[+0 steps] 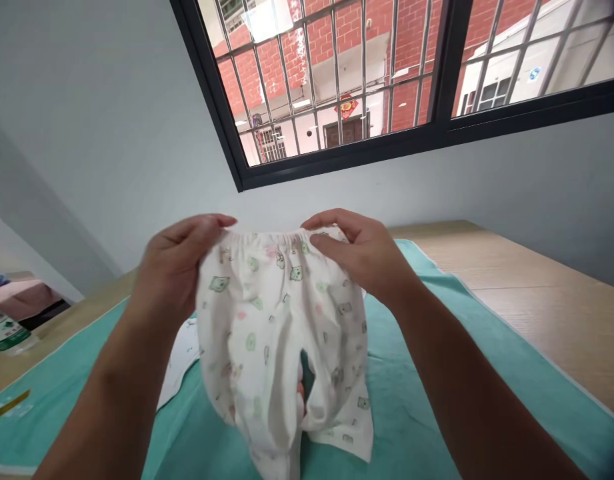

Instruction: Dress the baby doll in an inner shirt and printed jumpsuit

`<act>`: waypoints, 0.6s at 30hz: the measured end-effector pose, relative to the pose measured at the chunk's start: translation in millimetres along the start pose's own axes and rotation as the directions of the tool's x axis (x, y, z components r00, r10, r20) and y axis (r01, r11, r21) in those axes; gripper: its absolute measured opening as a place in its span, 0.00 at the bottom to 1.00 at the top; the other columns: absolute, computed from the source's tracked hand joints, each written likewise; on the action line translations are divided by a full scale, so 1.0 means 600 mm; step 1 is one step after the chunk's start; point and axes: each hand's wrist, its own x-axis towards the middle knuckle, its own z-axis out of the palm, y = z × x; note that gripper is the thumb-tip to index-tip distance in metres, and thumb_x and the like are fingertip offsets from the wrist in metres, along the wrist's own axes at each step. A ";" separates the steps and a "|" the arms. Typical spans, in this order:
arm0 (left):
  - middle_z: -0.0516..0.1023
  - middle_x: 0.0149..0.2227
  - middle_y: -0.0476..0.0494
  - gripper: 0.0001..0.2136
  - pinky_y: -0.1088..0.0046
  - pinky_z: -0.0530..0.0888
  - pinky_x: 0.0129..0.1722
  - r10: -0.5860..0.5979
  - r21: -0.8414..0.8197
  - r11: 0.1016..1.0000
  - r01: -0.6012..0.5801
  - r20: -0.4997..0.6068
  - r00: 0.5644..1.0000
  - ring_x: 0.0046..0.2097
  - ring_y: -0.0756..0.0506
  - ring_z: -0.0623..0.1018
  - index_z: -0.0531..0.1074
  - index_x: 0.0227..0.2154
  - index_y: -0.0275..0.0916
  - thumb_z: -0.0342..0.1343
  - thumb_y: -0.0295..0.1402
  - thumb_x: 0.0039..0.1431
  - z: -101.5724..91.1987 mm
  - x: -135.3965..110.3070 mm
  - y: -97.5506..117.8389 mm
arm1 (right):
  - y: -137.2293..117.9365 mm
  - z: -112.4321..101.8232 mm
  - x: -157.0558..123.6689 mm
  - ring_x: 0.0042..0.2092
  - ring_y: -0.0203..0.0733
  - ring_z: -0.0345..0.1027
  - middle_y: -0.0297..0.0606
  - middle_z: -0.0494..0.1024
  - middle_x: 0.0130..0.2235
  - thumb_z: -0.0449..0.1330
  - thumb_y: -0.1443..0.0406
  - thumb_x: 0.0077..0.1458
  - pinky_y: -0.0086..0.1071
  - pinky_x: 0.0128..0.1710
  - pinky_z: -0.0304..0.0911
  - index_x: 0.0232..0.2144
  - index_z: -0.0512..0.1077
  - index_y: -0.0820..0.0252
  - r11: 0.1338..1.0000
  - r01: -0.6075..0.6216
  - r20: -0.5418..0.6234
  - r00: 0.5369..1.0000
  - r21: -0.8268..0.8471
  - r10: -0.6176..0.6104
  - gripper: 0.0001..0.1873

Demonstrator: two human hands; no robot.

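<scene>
A small pair of white pants (281, 300) with a green and pink animal print hangs upright in front of me, its gathered elastic waistband at the top. My left hand (179, 257) grips the waistband at its left end. Near the right end, my right hand (354, 247) pinches the same band between thumb and fingers. The two legs hang down over a teal cloth (407, 400), with a gap between them. Partly hidden behind the pants and my left forearm lies another white printed cloth piece (181, 363).
The teal cloth covers much of a wooden table (517, 287). At the left stand a clear bottle with a green label (9, 333) and, nearer, a yellow stick-like item (9, 407). A grey wall and a dark-framed barred window (337, 157) rise behind the table.
</scene>
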 end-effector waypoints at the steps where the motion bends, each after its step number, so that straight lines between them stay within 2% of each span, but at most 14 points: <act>1: 0.76 0.24 0.50 0.08 0.80 0.68 0.22 -0.031 0.061 0.998 0.029 0.033 0.999 0.24 0.53 0.71 0.78 0.32 0.38 0.64 0.36 0.52 -0.002 0.009 -0.018 | 0.014 0.002 0.003 0.49 0.44 0.69 0.33 0.76 0.48 0.59 0.62 0.54 0.41 0.51 0.62 0.43 0.76 0.50 0.998 -0.013 0.016 1.000 -0.060 0.014 0.13; 4: 0.77 0.28 0.47 0.11 0.78 0.68 0.25 -0.139 0.258 0.960 0.109 0.099 0.985 0.28 0.50 0.72 0.78 0.33 0.37 0.62 0.40 0.52 -0.010 0.033 -0.080 | 0.064 0.013 0.011 0.50 0.44 0.68 0.34 0.75 0.51 0.60 0.64 0.52 0.41 0.50 0.62 0.48 0.73 0.49 0.981 -0.080 0.109 0.989 -0.175 0.100 0.19; 6: 0.76 0.29 0.47 0.14 0.78 0.67 0.27 -0.206 0.340 0.929 0.146 0.145 0.968 0.30 0.49 0.71 0.78 0.33 0.36 0.60 0.44 0.53 -0.017 0.040 -0.124 | 0.099 0.024 0.011 0.50 0.45 0.68 0.33 0.75 0.51 0.59 0.65 0.51 0.40 0.49 0.62 0.49 0.72 0.48 0.972 -0.125 0.128 0.980 -0.199 0.152 0.21; 9: 0.76 0.33 0.45 0.17 0.78 0.66 0.30 -0.279 0.378 0.908 0.183 0.219 0.935 0.33 0.48 0.71 0.77 0.35 0.36 0.57 0.47 0.55 -0.027 0.041 -0.186 | 0.151 0.043 0.005 0.48 0.45 0.68 0.33 0.75 0.49 0.59 0.65 0.51 0.38 0.46 0.62 0.48 0.72 0.47 0.955 -0.189 0.135 0.965 -0.230 0.224 0.20; 12: 0.75 0.35 0.45 0.19 0.75 0.68 0.34 -0.341 0.399 0.892 0.214 0.282 0.897 0.36 0.47 0.72 0.75 0.42 0.38 0.55 0.48 0.57 -0.034 0.039 -0.249 | 0.199 0.062 -0.005 0.40 0.45 0.69 0.33 0.77 0.41 0.59 0.63 0.50 0.39 0.41 0.62 0.46 0.72 0.49 0.902 -0.276 0.098 0.941 -0.333 0.325 0.18; 13: 0.75 0.37 0.45 0.20 0.73 0.69 0.36 -0.338 0.421 0.885 0.197 0.291 0.895 0.37 0.46 0.72 0.74 0.45 0.40 0.56 0.48 0.56 -0.033 0.039 -0.270 | 0.213 0.066 -0.009 0.38 0.45 0.69 0.33 0.77 0.38 0.58 0.63 0.51 0.39 0.40 0.62 0.46 0.71 0.50 0.885 -0.296 0.083 0.934 -0.361 0.346 0.18; 15: 0.73 0.42 0.43 0.21 0.69 0.69 0.43 -0.261 0.491 0.866 0.094 0.283 0.923 0.43 0.43 0.72 0.73 0.46 0.41 0.59 0.46 0.53 -0.028 0.041 -0.306 | 0.239 0.073 -0.014 0.39 0.45 0.70 0.34 0.77 0.38 0.58 0.63 0.51 0.40 0.41 0.62 0.50 0.69 0.50 0.873 -0.305 0.073 0.931 -0.382 0.357 0.22; 17: 0.69 0.49 0.41 0.20 0.65 0.67 0.50 -0.129 0.563 0.824 -0.061 0.291 0.948 0.50 0.41 0.70 0.73 0.46 0.40 0.61 0.43 0.52 -0.015 0.046 -0.330 | 0.258 0.075 -0.016 0.45 0.47 0.69 0.37 0.76 0.45 0.58 0.63 0.52 0.41 0.46 0.62 0.56 0.65 0.51 0.879 -0.296 0.079 0.934 -0.374 0.348 0.27; 18: 0.69 0.50 0.40 0.19 0.64 0.65 0.53 -0.078 0.583 0.802 -0.133 0.324 0.943 0.52 0.41 0.69 0.73 0.46 0.40 0.59 0.43 0.53 -0.006 0.048 -0.335 | 0.266 0.076 -0.016 0.49 0.48 0.68 0.38 0.75 0.49 0.58 0.62 0.52 0.42 0.49 0.60 0.57 0.63 0.52 0.881 -0.294 0.086 0.934 -0.371 0.347 0.29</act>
